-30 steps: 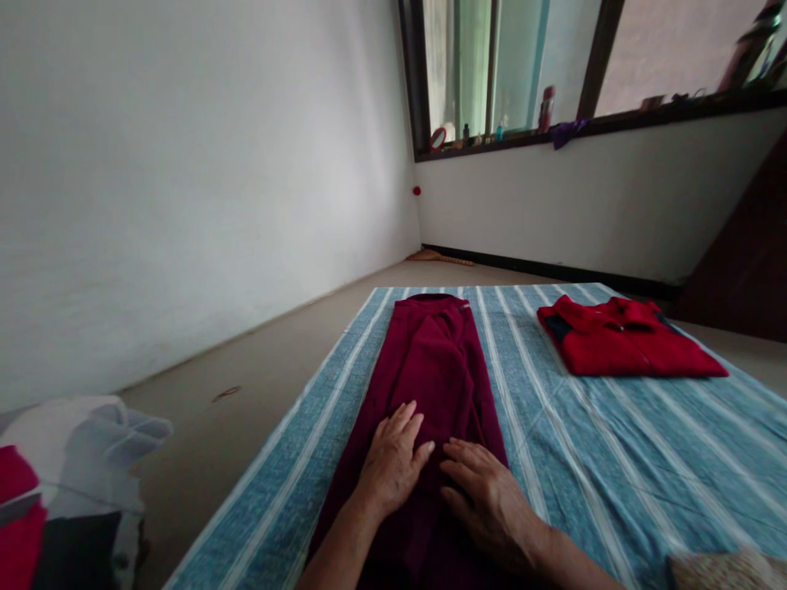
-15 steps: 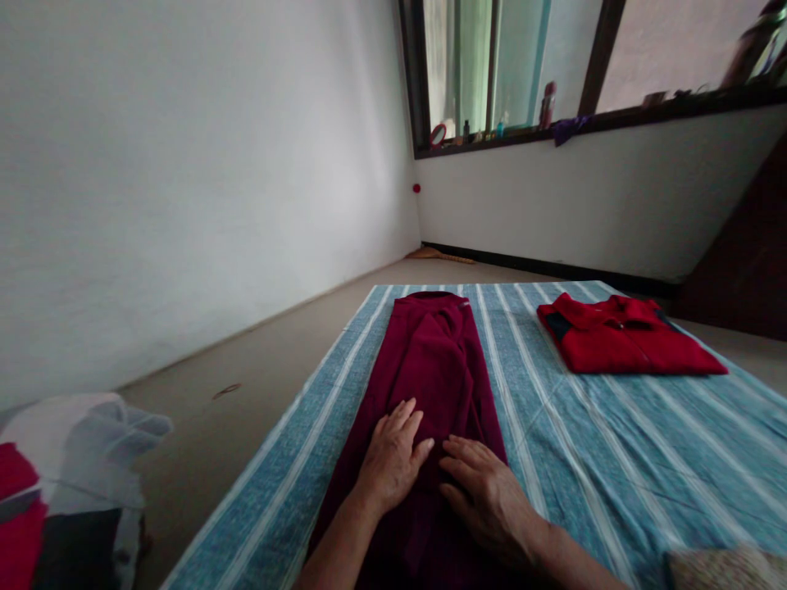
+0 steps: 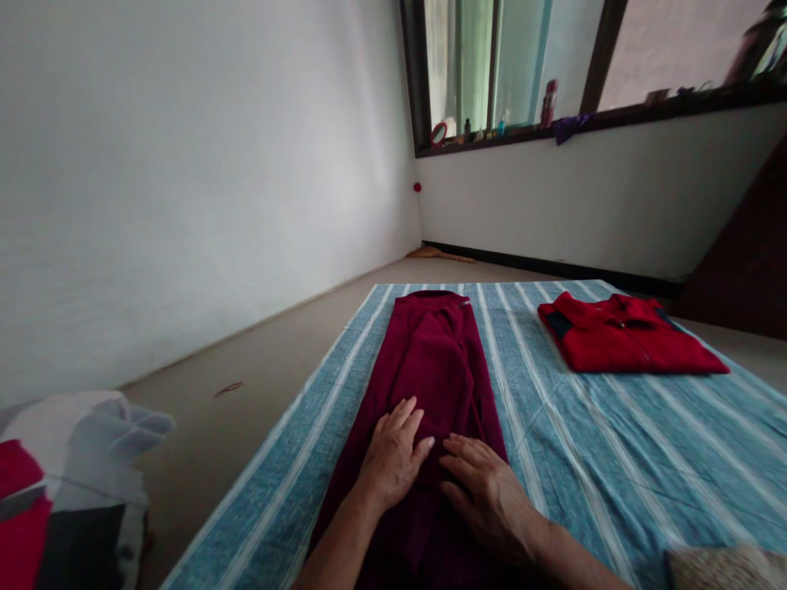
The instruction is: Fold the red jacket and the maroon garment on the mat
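Maroon trousers [image 3: 424,352] lie lengthwise on a blue-and-white striped cloth [image 3: 529,418], waistband at the far end and legs running toward me. My left hand [image 3: 393,455] rests flat on the trousers, fingers stretched out and pointing away. Beside it, my right hand [image 3: 483,483] also lies on the fabric, fingers extended and angled to the left. Neither hand grips anything. A small gap separates the two hands. The near end of the trousers runs out of view between my forearms.
A folded red jacket [image 3: 633,336] with dark shoulder patches lies at right on the cloth. A beige textured item [image 3: 725,569] shows at the lower right edge. Left, beside the bed-like surface, is a translucent bag [image 3: 92,459] with red and black parts. Bottles stand on the windowsill [image 3: 510,135].
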`<state>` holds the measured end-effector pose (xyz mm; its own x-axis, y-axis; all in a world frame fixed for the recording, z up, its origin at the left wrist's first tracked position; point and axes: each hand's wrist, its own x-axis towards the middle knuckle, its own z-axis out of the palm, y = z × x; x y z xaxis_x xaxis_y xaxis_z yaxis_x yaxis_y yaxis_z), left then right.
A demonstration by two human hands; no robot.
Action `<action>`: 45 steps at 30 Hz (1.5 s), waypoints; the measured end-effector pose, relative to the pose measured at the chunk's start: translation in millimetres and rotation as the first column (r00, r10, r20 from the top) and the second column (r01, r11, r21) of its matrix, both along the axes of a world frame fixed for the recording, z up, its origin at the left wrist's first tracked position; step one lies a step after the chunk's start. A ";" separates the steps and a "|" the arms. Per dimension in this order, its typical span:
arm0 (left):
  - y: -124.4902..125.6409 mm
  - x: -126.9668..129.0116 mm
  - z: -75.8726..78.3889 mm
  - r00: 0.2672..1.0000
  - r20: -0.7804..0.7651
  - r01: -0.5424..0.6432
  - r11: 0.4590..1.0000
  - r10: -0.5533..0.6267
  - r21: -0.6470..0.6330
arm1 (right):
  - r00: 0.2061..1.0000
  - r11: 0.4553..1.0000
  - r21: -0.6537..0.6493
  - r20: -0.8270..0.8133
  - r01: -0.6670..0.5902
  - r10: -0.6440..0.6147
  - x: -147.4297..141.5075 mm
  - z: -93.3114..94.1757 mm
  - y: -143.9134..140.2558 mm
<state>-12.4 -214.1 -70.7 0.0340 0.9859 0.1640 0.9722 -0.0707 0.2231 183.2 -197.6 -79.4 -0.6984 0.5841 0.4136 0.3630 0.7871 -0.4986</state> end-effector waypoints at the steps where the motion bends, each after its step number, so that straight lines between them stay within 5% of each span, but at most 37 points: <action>1: 0.0 0.2 0.2 1.000 -0.003 0.000 1.000 0.000 -0.003 | 1.000 1.000 0.002 -0.002 -0.002 0.002 0.1 -0.1 0.0; 27: 1.2 -3.4 -8.7 1.000 -0.004 0.028 0.995 -0.028 0.094 | 1.000 1.000 -0.006 -0.023 0.000 0.000 -0.4 1.0 -0.4; 45: 1.1 -0.4 -1.4 1.000 -0.023 0.009 1.000 -0.008 0.020 | 0.999 1.000 0.013 -0.037 -0.005 0.006 -0.2 4.0 -0.1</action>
<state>-12.9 -212.9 -72.1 0.0464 0.9820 0.1829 0.9764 -0.0833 0.1995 183.0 -197.7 -75.4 -0.6858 0.5748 0.4464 0.3404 0.7955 -0.5013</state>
